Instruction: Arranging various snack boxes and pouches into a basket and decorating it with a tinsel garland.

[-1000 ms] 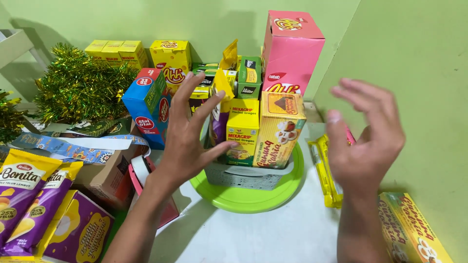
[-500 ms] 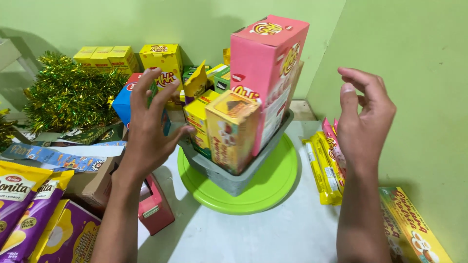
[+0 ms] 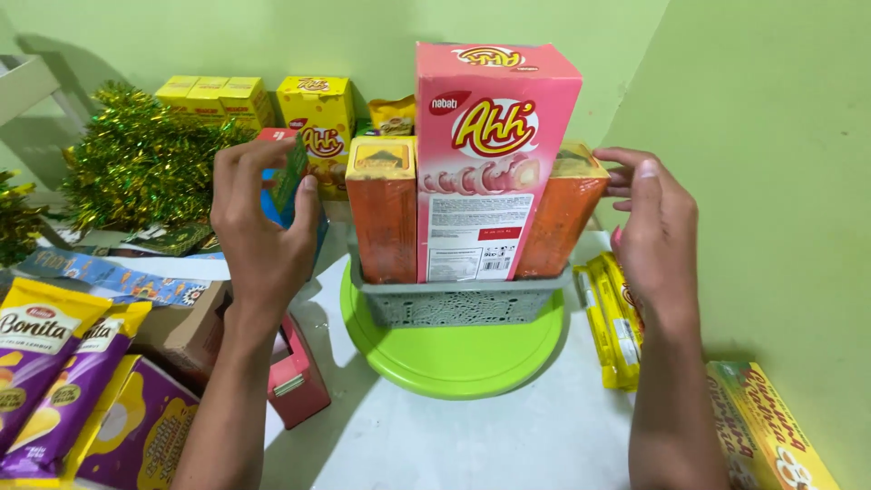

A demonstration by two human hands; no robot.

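A grey perforated basket [image 3: 458, 304] sat on a round lime-green turntable [image 3: 454, 358] on the white tabletop [image 3: 472, 445], close to the green wall. In it stood a tall pink snack box [image 3: 490, 163] in the middle, with an orange box [image 3: 383, 213] on its left and another orange box [image 3: 564, 213] on its right. Your right hand [image 3: 658, 227] was open, its fingertips touching the right orange box. Your left hand [image 3: 263, 227] hovered open just left of the basket, gripping nothing. Yellow packets [image 3: 612, 318] lay beside the turntable; gold-green tinsel [image 3: 136, 163], yellow cartons [image 3: 213, 98] and purple snack bags [image 3: 54, 381] sat further left.
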